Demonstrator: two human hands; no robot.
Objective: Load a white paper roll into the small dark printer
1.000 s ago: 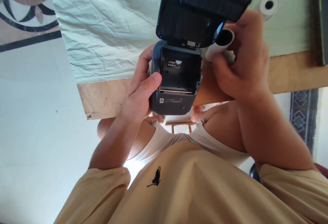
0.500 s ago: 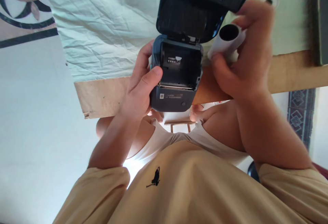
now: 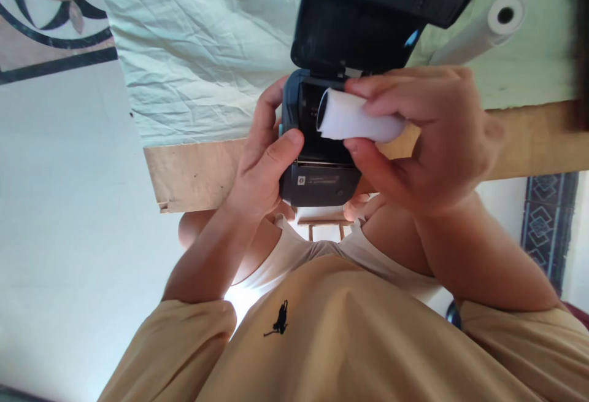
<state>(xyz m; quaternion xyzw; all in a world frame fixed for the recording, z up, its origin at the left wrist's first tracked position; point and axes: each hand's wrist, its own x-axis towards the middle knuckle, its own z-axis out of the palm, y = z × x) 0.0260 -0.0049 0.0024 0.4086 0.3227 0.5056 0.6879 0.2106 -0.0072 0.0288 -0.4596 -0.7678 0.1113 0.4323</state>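
A dark portable label printer (image 3: 322, 186) is gripped along its left side by my left hand (image 3: 267, 156), the thumb resting on the rim of its paper bay. Its black lid (image 3: 354, 27) stands flipped up, away from me. Between the thumb and fingers of my right hand (image 3: 432, 132) is a small white paper roll (image 3: 354, 116) with a wide hollow core. The roll lies sideways over the open bay and covers much of it. Whether it touches the bay's floor I cannot tell.
Another white roll (image 3: 473, 34), long and with a dark core hole, lies on the pale green cloth (image 3: 202, 52) at the upper right. The table's wooden edge (image 3: 193, 172) runs in front of me. A dark object (image 3: 580, 52) sits at the far right.
My right hand has brought the paper roll leftward from beside the printer to over its bay, turning it sideways. The long roll on the cloth now shows more fully.
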